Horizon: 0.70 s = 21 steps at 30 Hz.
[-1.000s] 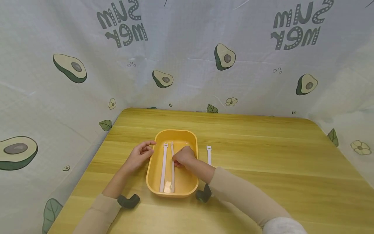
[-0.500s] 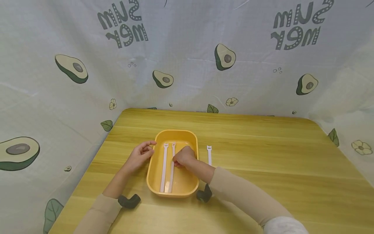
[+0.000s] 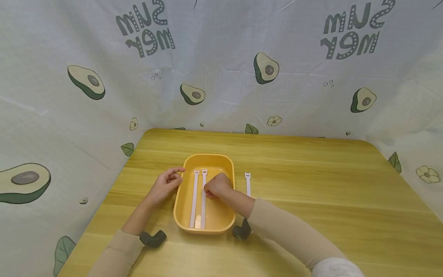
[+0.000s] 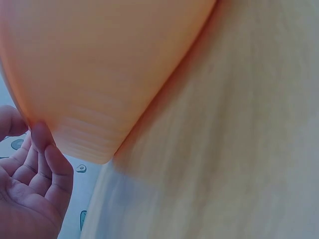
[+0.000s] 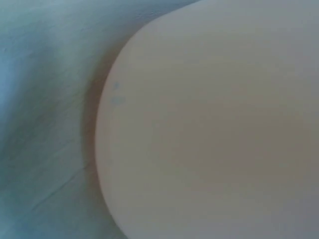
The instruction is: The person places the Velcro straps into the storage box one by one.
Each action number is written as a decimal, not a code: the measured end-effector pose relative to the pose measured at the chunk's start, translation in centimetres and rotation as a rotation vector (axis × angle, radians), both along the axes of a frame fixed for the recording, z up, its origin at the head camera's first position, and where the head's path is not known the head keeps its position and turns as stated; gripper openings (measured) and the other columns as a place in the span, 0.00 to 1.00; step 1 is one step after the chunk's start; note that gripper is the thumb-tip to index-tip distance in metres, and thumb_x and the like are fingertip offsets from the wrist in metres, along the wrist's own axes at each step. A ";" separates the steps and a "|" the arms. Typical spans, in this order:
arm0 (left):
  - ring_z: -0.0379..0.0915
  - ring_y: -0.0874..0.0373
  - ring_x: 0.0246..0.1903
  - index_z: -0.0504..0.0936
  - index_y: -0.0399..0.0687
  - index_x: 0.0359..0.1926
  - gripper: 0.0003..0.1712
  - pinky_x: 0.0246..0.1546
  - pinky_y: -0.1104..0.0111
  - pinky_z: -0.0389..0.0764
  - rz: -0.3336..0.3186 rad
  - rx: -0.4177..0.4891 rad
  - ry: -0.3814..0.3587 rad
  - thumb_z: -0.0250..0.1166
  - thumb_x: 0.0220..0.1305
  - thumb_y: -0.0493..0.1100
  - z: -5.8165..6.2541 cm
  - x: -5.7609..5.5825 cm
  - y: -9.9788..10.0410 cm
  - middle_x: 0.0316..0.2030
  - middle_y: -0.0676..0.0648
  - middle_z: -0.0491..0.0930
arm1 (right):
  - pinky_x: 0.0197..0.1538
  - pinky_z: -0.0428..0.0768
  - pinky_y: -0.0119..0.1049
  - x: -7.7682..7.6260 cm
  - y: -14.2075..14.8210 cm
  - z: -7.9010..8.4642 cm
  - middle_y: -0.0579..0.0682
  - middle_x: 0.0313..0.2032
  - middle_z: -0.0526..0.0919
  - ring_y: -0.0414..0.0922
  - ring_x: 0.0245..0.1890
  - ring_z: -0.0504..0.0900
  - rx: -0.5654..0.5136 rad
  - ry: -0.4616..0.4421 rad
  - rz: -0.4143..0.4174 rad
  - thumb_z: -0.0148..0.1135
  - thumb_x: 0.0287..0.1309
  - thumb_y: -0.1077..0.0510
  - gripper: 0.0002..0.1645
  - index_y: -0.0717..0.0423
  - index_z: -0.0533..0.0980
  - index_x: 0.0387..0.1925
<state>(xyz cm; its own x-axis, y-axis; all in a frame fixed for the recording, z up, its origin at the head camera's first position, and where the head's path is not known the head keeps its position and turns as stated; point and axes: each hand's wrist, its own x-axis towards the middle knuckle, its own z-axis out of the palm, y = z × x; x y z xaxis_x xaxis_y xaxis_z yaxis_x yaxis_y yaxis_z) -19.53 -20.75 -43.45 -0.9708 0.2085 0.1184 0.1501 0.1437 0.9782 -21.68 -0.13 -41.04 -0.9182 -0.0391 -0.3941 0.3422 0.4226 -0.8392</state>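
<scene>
A yellow tray (image 3: 221, 223) with rounded corners stands on the table. Inside it lie two white hook-and-loop cable ties side by side, each with a slotted head at the far end. My right hand (image 3: 219, 185) reaches into the tray and pinches the right-hand cable tie (image 3: 203, 209) near its middle; the fingertips are partly hidden. To its left the other cable tie (image 3: 194, 200) lies untouched. My left hand (image 3: 165, 184) is at the tray's left rim; in the left wrist view its thumb and fingers (image 4: 59, 164) pinch that rim.
A third white cable tie (image 3: 247, 184) lies on the wood-grain table (image 3: 311, 173) right of the tray, partly behind my right forearm. Dark wrist cameras sit at both wrists. A curtain (image 3: 221, 65) printed with avocados hangs behind. The right wrist view shows only a blurred pale rounded surface.
The pinched cable tie has turned from edge-on to flat, its head now facing up, and it has straightened alongside the other. Both hands have stayed in place.
</scene>
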 end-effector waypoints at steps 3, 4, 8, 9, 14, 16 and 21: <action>0.71 0.62 0.29 0.69 0.25 0.59 0.20 0.33 0.73 0.74 -0.001 -0.002 -0.002 0.56 0.70 0.33 0.0 0.0 -0.1 0.36 0.33 0.73 | 0.19 0.79 0.32 0.0 0.0 0.0 0.53 0.13 0.78 0.41 0.11 0.76 -0.052 -0.005 -0.011 0.64 0.47 0.72 0.03 0.69 0.79 0.22; 0.72 0.62 0.29 0.69 0.24 0.59 0.21 0.34 0.73 0.74 -0.003 -0.003 -0.002 0.56 0.70 0.33 0.1 0.0 -0.2 0.36 0.33 0.74 | 0.19 0.79 0.32 0.0 0.0 0.0 0.53 0.13 0.78 0.40 0.11 0.76 -0.079 -0.007 -0.015 0.65 0.47 0.72 0.04 0.69 0.79 0.21; 0.72 0.62 0.29 0.68 0.24 0.60 0.21 0.34 0.72 0.75 -0.012 -0.009 -0.004 0.56 0.71 0.34 0.0 0.0 -0.3 0.36 0.33 0.74 | 0.21 0.79 0.30 0.1 0.1 0.1 0.52 0.15 0.77 0.39 0.12 0.76 -0.216 -0.013 -0.012 0.63 0.51 0.71 0.04 0.70 0.78 0.24; 0.72 0.62 0.29 0.68 0.25 0.60 0.21 0.34 0.72 0.74 -0.011 -0.011 -0.003 0.56 0.71 0.34 0.0 0.0 -0.3 0.36 0.33 0.74 | 0.21 0.79 0.30 0.1 0.1 0.1 0.52 0.16 0.77 0.39 0.13 0.76 -0.253 -0.008 -0.002 0.63 0.51 0.71 0.03 0.71 0.79 0.26; 0.71 0.62 0.29 0.70 0.26 0.58 0.20 0.33 0.73 0.73 0.007 -0.020 -0.001 0.57 0.70 0.34 0.0 0.0 -0.4 0.35 0.36 0.74 | 0.28 0.81 0.30 0.5 0.3 1.0 0.58 0.27 0.82 0.39 0.19 0.78 -0.391 0.097 0.092 0.60 0.56 0.69 0.08 0.73 0.78 0.36; 0.71 0.62 0.29 0.70 0.26 0.58 0.20 0.33 0.73 0.73 0.008 -0.021 -0.004 0.57 0.70 0.34 0.1 0.0 -0.3 0.34 0.36 0.74 | 0.33 0.82 0.33 0.8 0.7 1.7 0.60 0.32 0.82 0.39 0.21 0.79 -0.421 0.140 0.118 0.59 0.59 0.68 0.10 0.73 0.77 0.40; 0.70 0.62 0.29 0.69 0.26 0.58 0.19 0.34 0.73 0.73 0.008 -0.021 -0.012 0.56 0.70 0.33 0.4 0.0 -0.2 0.35 0.35 0.74 | 0.45 0.82 0.44 1.7 2.6 3.8 0.58 0.34 0.82 0.41 0.26 0.81 -0.481 0.191 0.128 0.59 0.62 0.67 0.10 0.72 0.77 0.43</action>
